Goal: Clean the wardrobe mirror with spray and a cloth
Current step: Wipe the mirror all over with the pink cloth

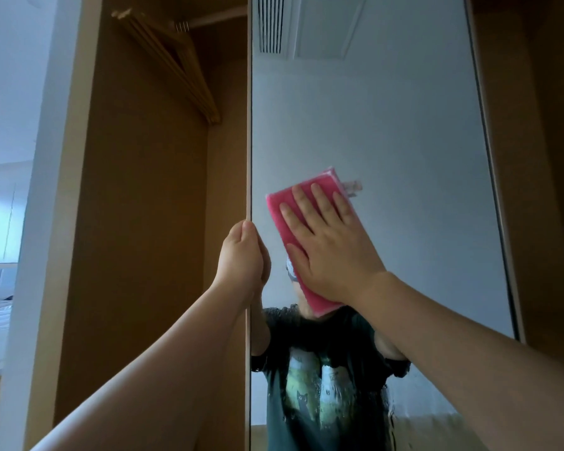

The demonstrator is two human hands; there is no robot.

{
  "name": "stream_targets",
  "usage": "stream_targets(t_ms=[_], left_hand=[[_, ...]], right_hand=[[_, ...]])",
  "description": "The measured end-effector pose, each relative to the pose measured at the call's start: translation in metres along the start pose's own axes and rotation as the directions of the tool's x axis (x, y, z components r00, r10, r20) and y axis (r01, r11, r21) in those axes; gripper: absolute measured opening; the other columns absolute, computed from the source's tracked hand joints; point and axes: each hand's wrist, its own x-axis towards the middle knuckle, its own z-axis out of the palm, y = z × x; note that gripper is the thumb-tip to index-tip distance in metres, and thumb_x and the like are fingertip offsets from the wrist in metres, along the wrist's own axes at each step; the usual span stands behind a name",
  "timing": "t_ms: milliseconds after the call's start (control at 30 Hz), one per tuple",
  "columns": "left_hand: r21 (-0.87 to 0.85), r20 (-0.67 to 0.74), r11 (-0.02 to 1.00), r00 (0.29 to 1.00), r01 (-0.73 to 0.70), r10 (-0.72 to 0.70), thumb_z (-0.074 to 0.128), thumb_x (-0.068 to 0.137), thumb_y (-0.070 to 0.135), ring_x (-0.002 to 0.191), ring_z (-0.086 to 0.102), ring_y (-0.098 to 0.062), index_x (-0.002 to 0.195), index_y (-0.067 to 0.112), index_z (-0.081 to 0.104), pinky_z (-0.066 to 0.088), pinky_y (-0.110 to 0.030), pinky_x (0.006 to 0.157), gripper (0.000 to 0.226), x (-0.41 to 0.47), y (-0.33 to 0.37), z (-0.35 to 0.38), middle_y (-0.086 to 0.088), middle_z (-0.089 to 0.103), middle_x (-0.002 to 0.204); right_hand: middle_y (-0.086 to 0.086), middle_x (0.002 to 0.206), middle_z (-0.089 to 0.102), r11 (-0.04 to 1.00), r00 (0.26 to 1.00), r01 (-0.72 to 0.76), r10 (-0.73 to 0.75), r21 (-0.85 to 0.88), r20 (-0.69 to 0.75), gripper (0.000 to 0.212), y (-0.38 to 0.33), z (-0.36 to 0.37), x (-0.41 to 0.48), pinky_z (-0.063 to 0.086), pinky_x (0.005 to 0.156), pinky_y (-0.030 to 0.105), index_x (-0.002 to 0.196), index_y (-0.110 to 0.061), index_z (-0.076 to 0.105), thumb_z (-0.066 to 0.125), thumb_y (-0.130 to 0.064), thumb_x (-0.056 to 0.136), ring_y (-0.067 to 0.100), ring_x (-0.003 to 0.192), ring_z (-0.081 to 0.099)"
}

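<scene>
Two bare forearms, the left [163,369] from 7 o'clock and the right [469,346] from 4 o'clock, reach up towards the centre of the view. Left hand [243,252]: fingers curled round the left edge of the mirror [388,125], at about 9 o'clock from centre, gripping it, seemingly to steady the panel. Right hand [329,245]: fingers straight and spread, palm pressing a folded pink cloth [282,211] flat against the glass just right of centre, with a small tag showing at the cloth's upper corner.

Droplets and run marks [385,402] cover the lower glass towards 6 o'clock, so the spraying appears to be done, at least there (the spray bottle itself is not in view). The glass from centre up to 12 o'clock looks even and free of drops; whether it has been wiped or was never sprayed cannot be told.

Judged progress: the wiping stage, roughly midway. The wet band below the cloth is left to wipe, and probably a final dry pass.

Wooden hangers [176,60] hang on a rail in the open wardrobe [137,206] at 10 o'clock.
</scene>
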Motion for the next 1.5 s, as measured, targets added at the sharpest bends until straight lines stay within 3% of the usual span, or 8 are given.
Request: stream_targets(t_ms=[167,400,767,933,1033,1167,1267,1500], left_hand=[[-0.142,0.128,0.985,0.989,0.098,-0.08,0.038,0.098,0.035,0.039,0.047,-0.003,0.045,0.034,0.056,0.043,-0.019,0.04,0.055,-0.007,0.004,-0.011,0.01,0.047,0.043],[-0.204,0.142,0.96,0.976,0.191,-0.164,0.039,0.099,0.035,0.047,0.043,-0.011,0.065,0.019,0.045,0.042,-0.026,0.05,0.038,-0.013,0.009,-0.014,0.003,0.044,0.052],[-0.273,0.121,0.937,0.974,0.219,-0.192,0.046,0.068,0.062,0.046,0.048,-0.011,0.054,0.029,0.056,0.046,-0.025,0.051,0.037,-0.013,0.004,-0.014,0.006,0.05,0.051],[-0.254,0.062,0.953,0.986,0.163,-0.153,0.045,0.07,0.054,0.045,0.045,-0.004,0.046,0.033,0.054,0.042,-0.025,0.056,0.034,-0.013,0.009,-0.014,0.014,0.048,0.048],[-0.277,0.126,0.92,0.959,0.279,-0.253,0.05,0.069,0.055,0.044,0.047,-0.008,0.046,0.03,0.059,0.043,-0.026,0.055,0.035,-0.014,0.012,-0.02,0.01,0.05,0.048],[-0.217,0.075,0.943,0.968,0.252,-0.241,0.044,0.082,0.05,0.06,0.05,-0.008,0.065,0.031,0.054,0.044,-0.034,0.071,0.028,-0.026,0.003,-0.024,0.009,0.054,0.064],[-0.331,0.152,0.86,0.921,0.39,-0.359,0.048,0.095,0.041,0.054,0.056,-0.006,0.067,0.023,0.058,0.045,-0.025,0.066,0.035,-0.039,-0.008,-0.031,0.008,0.058,0.058],[0.006,0.215,0.943,0.921,0.333,-0.326,0.039,0.1,0.039,0.057,0.045,-0.006,0.069,0.024,0.051,0.037,-0.027,0.057,0.036,-0.063,-0.032,-0.05,0.009,0.05,0.066]], right_hand=[[0.011,0.162,0.008,0.999,0.999,0.047,-0.047,0.022,-0.016,0.062,-0.016,0.006,-0.024,0.001,0.122,0.051,0.156,-0.017,0.009,0.006,-0.046,0.102,0.035,0.15,0.002],[0.01,0.162,0.016,0.994,0.997,0.074,-0.071,0.076,-0.04,0.06,-0.024,0.011,-0.033,0.008,0.122,0.052,0.155,-0.018,0.02,0.015,-0.046,0.103,0.033,0.151,0.006],[0.009,0.162,0.019,0.998,0.998,0.041,-0.037,0.055,-0.058,0.062,-0.013,-0.007,0.041,0.002,0.122,0.05,0.156,-0.021,0.018,0.008,-0.048,0.101,0.032,0.151,0.009],[0.008,0.164,0.011,0.998,0.996,-0.029,0.033,0.053,-0.077,0.064,-0.008,-0.013,0.079,-0.002,0.122,0.049,0.157,-0.021,0.012,0.009,-0.048,0.098,0.032,0.151,0.004],[0.01,0.163,0.013,0.998,0.996,-0.03,0.034,0.049,-0.085,0.064,-0.01,-0.012,0.074,-0.002,0.122,0.049,0.157,-0.02,0.014,0.009,-0.048,0.099,0.033,0.151,0.006],[0.011,0.163,0.013,1.0,0.998,0.018,-0.017,0.014,-0.06,0.065,-0.015,-0.006,0.051,0.002,0.122,0.051,0.157,-0.019,0.014,0.01,-0.049,0.1,0.034,0.151,0.005],[0.011,0.163,0.012,0.999,0.998,0.041,-0.042,-0.015,-0.046,0.064,-0.018,-0.002,0.036,-0.001,0.122,0.05,0.157,-0.018,0.015,0.012,-0.049,0.1,0.034,0.151,0.005],[0.013,0.162,0.015,0.998,0.998,0.05,-0.049,0.03,-0.04,0.063,-0.029,0.0,0.017,0.002,0.122,0.052,0.156,-0.017,0.018,0.017,-0.046,0.1,0.036,0.15,0.008]])
